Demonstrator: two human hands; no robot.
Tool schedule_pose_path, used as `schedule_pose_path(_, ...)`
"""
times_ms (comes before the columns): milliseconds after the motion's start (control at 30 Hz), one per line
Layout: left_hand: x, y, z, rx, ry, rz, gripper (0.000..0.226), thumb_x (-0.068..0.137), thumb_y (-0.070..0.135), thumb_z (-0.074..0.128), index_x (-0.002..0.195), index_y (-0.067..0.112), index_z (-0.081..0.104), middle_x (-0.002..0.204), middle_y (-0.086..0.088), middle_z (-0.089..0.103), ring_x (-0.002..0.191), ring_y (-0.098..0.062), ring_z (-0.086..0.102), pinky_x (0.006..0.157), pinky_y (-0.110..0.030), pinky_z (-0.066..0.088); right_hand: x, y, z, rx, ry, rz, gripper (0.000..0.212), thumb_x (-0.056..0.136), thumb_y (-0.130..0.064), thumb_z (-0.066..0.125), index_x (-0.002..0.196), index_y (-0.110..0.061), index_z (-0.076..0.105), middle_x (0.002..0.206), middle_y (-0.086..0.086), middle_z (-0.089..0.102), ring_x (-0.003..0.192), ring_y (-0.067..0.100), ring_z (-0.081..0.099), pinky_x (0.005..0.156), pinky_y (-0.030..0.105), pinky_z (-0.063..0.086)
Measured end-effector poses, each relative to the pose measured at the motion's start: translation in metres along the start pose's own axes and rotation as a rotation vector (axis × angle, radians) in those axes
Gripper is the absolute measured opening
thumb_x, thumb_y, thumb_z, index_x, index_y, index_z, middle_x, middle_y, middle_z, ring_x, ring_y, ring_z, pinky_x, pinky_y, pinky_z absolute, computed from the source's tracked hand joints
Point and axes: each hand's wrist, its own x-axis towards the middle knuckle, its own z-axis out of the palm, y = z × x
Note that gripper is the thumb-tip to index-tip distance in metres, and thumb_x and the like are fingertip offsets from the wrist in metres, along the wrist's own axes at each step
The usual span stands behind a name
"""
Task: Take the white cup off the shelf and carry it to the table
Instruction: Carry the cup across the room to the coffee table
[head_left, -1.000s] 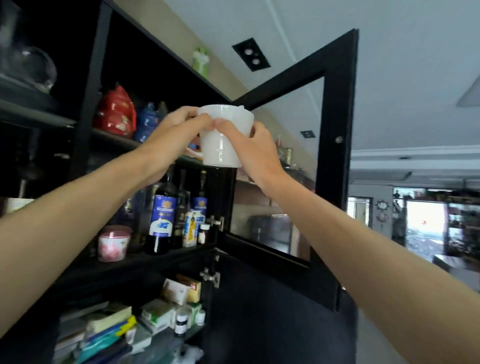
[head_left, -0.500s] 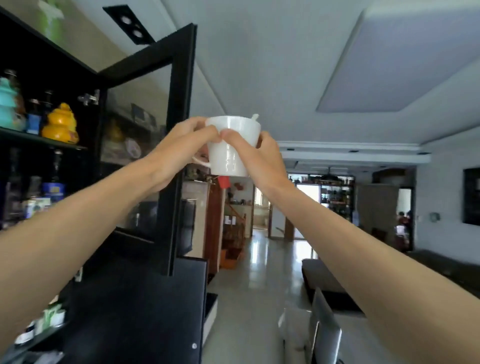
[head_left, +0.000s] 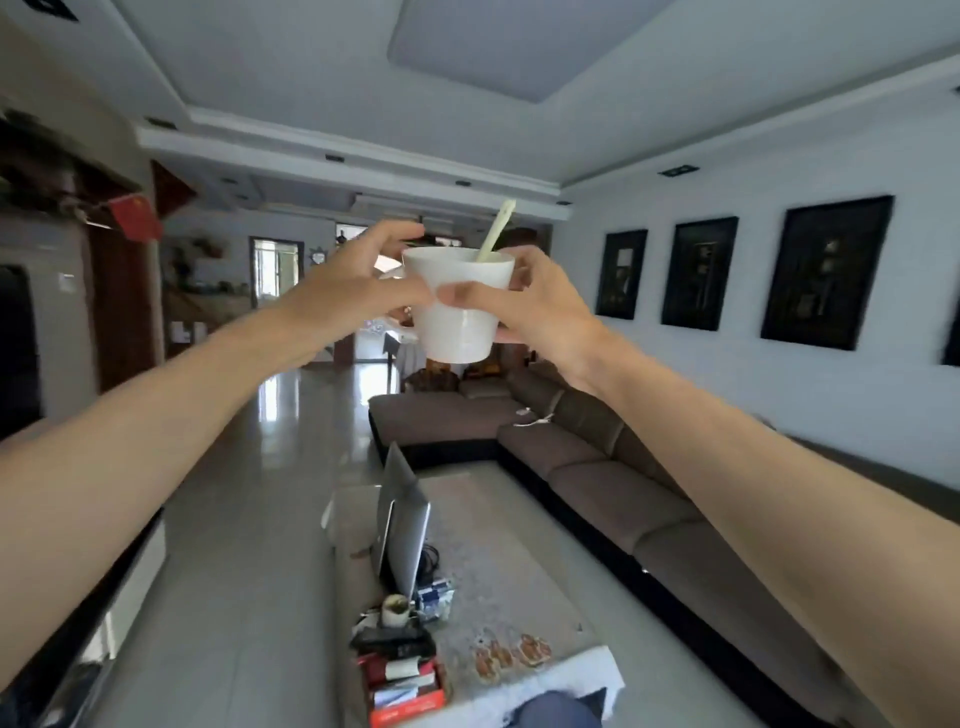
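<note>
The white cup (head_left: 457, 322) is upright in the air at arm's length, held between both hands, with a pale spoon handle (head_left: 496, 231) sticking out of its top. My left hand (head_left: 353, 286) grips its left side, fingers curled over the rim. On the right side my right hand (head_left: 530, 306) clasps it, thumb across the front. The long low table (head_left: 509, 545) lies well below and ahead of the cup. The shelf is out of view.
On the table stand an open laptop (head_left: 400, 519), a small jar (head_left: 396, 609), stacked boxes and books (head_left: 400, 680). A brown sectional sofa (head_left: 597, 457) runs along the right wall. Glossy floor (head_left: 270, 493) lies left of the table. A dark cabinet edge (head_left: 62, 649) is at lower left.
The view has swung right, away from the black cabinet and its open door, into the living room. Both hands still hold the cup, which now hangs a little lower, showing the spoon handle.
</note>
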Motion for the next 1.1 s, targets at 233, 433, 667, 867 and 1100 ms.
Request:
schedule_pose_path(233,0.057,-0.071,0.111,-0.069,-0.243,-0.047,0.085,0.072,0.031,0.076,0.15,0.029,0.043,0.138,0.008,0.051,0.121,-0.01,0.058,0.101,-0.034,0.048,0.007,0.105,-0.059,-0.042,0.082,0.18,0.07,0.079,-0.021,0.09,0.137,-0.013,0.051,0.121,-0.005,0.061,0.119,0.019,0.066,0.089,0.031,0.063)
schedule_pose_path(433,0.101,-0.119,0.223,-0.026,-0.355,-0.064,0.083,0.084,0.011,0.079,0.154,0.029,0.037,0.139,0.005,0.049,0.098,0.011,0.06,0.073,-0.011,0.043,0.017,0.205,-0.118,-0.149,0.132,0.242,0.074,0.071,-0.024,0.096,0.131,-0.014,0.054,0.116,-0.01,0.062,0.109,0.013,0.065,0.091,0.035,0.06)
schedule_pose_path(667,0.147,-0.16,0.353,0.009,-0.385,-0.124,0.087,0.079,0.009,0.081,0.154,0.027,0.038,0.138,0.005,0.049,0.096,0.007,0.059,0.07,-0.011,0.044,0.04,0.307,-0.206,-0.148,0.066,0.323,0.074,0.073,-0.017,0.095,0.133,-0.013,0.052,0.108,-0.016,0.059,0.097,0.001,0.06,0.075,0.016,0.049)
schedule_pose_path(867,0.19,-0.194,0.435,0.038,-0.416,-0.183,0.082,0.079,0.009,0.081,0.15,0.025,0.043,0.136,0.006,0.045,0.101,0.005,0.058,0.067,-0.005,0.047,0.07,0.388,-0.261,-0.115,0.037,0.385,0.074,0.07,-0.015,0.095,0.13,-0.015,0.052,0.114,-0.011,0.06,0.109,0.012,0.063,0.084,0.023,0.054)
schedule_pose_path(1100,0.238,-0.263,0.495,0.043,-0.478,-0.214,0.073,0.066,0.02,0.084,0.133,0.031,0.058,0.131,0.004,0.047,0.108,-0.007,0.063,0.077,-0.02,0.056,0.119,0.478,-0.279,-0.118,-0.005,0.452,0.076,0.067,-0.016,0.096,0.128,-0.017,0.049,0.112,-0.011,0.059,0.115,0.016,0.062,0.085,0.027,0.054)
